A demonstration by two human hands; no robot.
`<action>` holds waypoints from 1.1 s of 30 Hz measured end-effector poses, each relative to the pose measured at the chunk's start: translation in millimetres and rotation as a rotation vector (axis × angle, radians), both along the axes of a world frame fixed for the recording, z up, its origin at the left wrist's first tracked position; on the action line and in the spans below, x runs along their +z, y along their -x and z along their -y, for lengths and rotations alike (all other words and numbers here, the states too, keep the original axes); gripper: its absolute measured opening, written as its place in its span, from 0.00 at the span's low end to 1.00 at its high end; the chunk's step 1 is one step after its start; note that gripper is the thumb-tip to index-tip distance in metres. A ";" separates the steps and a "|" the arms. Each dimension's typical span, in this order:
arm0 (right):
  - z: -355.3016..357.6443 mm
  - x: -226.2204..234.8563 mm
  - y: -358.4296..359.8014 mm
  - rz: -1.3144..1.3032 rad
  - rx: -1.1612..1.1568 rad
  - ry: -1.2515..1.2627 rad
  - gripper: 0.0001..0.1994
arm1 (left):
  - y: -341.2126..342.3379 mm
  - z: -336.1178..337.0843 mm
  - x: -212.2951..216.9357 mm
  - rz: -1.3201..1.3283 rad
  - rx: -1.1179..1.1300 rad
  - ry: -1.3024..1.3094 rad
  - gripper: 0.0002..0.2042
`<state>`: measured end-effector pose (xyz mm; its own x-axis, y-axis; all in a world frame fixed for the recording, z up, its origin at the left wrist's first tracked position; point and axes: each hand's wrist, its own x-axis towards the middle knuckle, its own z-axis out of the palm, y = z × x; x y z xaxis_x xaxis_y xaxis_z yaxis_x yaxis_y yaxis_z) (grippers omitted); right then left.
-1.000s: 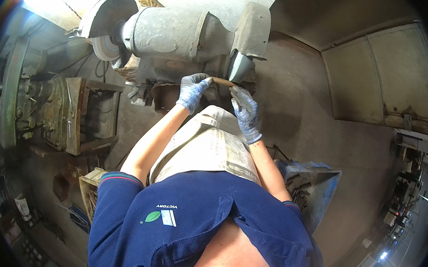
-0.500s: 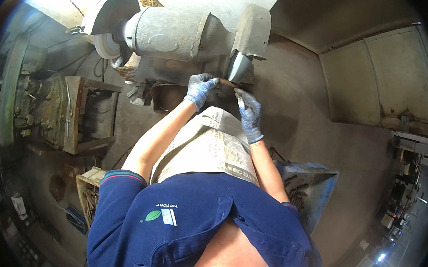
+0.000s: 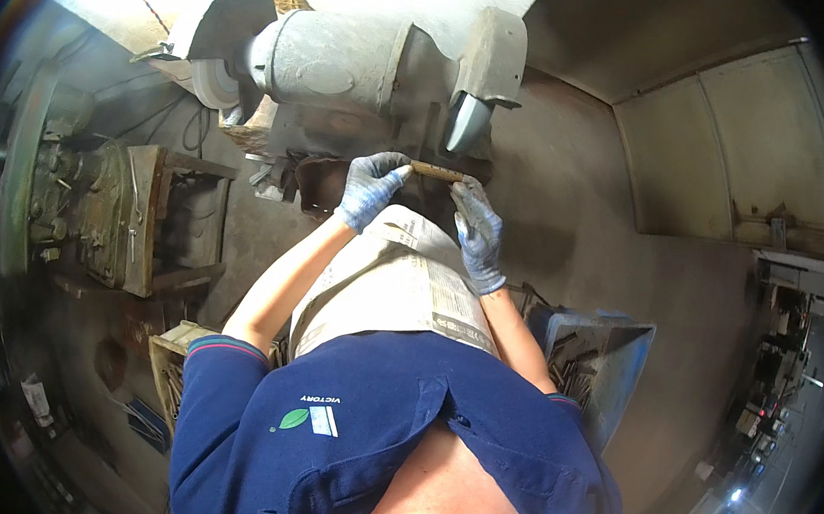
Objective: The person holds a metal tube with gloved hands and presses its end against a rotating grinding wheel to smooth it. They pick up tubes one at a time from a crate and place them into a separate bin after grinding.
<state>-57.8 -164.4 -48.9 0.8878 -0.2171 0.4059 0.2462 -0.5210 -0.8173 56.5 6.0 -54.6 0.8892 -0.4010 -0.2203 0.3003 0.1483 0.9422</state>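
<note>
Blue-grey gloves (image 3: 374,187), brown metal strip (image 3: 436,172), grey grinder (image 3: 349,62), navy shirt (image 3: 380,436).

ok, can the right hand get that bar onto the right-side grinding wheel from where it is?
Probably yes. The right hand and left hand hold the small bar just below the wheel, with nothing visible between them.

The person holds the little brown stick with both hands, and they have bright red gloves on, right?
Not quite. The head view shows the gloves are blue-grey, not red. The left hand and the right hand do both hold the little brown stick, just below the bench grinder.
</note>
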 end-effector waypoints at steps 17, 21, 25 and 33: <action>14.6 75.9 161.4 -0.012 -0.437 0.114 0.23 | 35.3 21.1 16.1 0.226 -0.475 -0.028 0.12; 27.9 65.2 278.1 -0.300 -0.954 0.117 0.20 | 34.6 -3.2 9.9 0.158 -0.444 -0.146 0.12; 50.1 53.0 354.8 -0.659 -1.234 0.361 0.15 | 23.0 -44.7 -5.0 0.122 -0.336 -0.289 0.09; 14.1 49.8 171.1 -0.360 -0.426 -0.463 0.18 | 42.9 -155.0 -23.8 0.165 0.112 -0.447 0.07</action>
